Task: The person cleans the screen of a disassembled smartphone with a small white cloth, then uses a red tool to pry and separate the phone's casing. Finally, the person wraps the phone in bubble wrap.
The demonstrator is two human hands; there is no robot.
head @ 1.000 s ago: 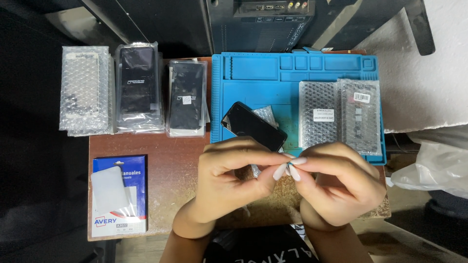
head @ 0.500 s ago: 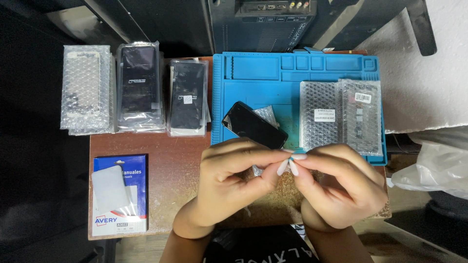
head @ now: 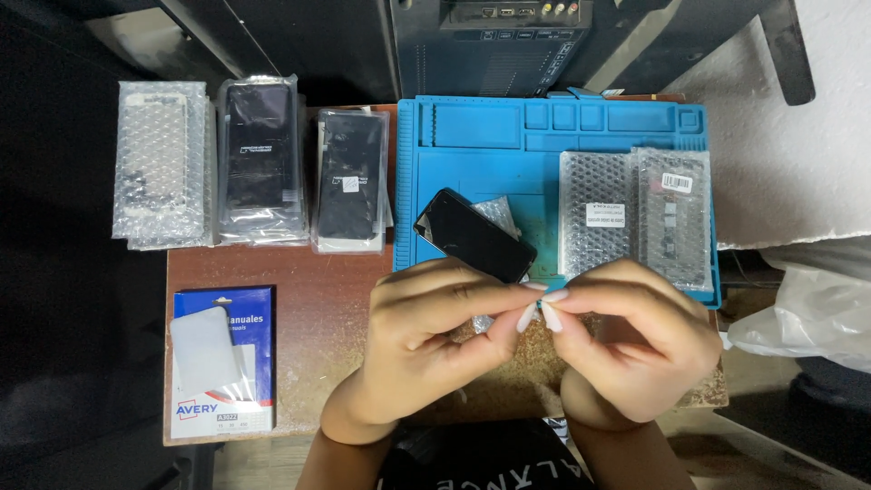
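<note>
Your left hand [head: 426,340] and right hand [head: 631,349] meet fingertip to fingertip, thumbs and forefingers pinched together on something too small to make out; whether it is a sticker, a film tab or only nail against nail, you cannot tell from this view. Long pale nails do the pinching, and that is the risk: a nail edge gives a thin, hard grip, so a small slick piece could slip out and drop onto the speckled cork patch [head: 508,363] right under your hands, where it would be hard to find. Just beyond your fingertips lies the phone [head: 474,235], a glossy black slab set askew, half on a scrap of bubble wrap [head: 497,212]; a sudden jerk forward could knock it. It rests on the blue mat [head: 472,150], soft-looking and rubbery, with moulded compartments along its far edge. Past your right hand, two flat parts in clear bubble bags [head: 631,222] lie side by side on the mat. Past your left hand, well apart, three stacks of bagged screens [head: 259,163] sit in a row, two dark, one pale in bubble wrap. Near your left wrist, on the brown table [head: 322,308], lies a blue and white label pack [head: 222,361], flat and card-like.
</note>
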